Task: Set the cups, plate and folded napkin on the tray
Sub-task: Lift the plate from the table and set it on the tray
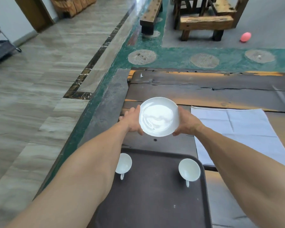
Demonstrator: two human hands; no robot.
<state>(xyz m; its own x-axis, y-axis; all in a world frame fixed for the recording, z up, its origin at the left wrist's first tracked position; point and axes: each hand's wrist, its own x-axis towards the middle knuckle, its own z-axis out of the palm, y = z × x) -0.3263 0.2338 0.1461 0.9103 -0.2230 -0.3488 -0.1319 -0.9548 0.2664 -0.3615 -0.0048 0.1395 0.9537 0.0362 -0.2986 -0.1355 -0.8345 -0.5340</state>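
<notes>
Where the view is nearest, a dark brown tray [155, 203] with a raised rim lies on the worktop [204, 89], and two small white cups stand on it near its far corners: the left cup [124, 162], partly hidden by the left forearm, and the right cup [189, 169], each with its handle turned toward the viewer. Just past the tray's far edge, both hands hold a white plate [158, 116] above the dark wood; it is round, glossy and shallow, with bright glare across its middle. The left hand [132, 120] grips the plate's left rim, its fingers curled beneath and thumb at the edge, while the right hand [187, 122] grips the right rim the same way. To the right of the plate and tray, a pale napkin [240, 129] lies spread flat on the worktop, creased into squares. Farther off, rough wooden benches [204, 22] stand on the floor, with a pink ball [245, 37] beside them.
</notes>
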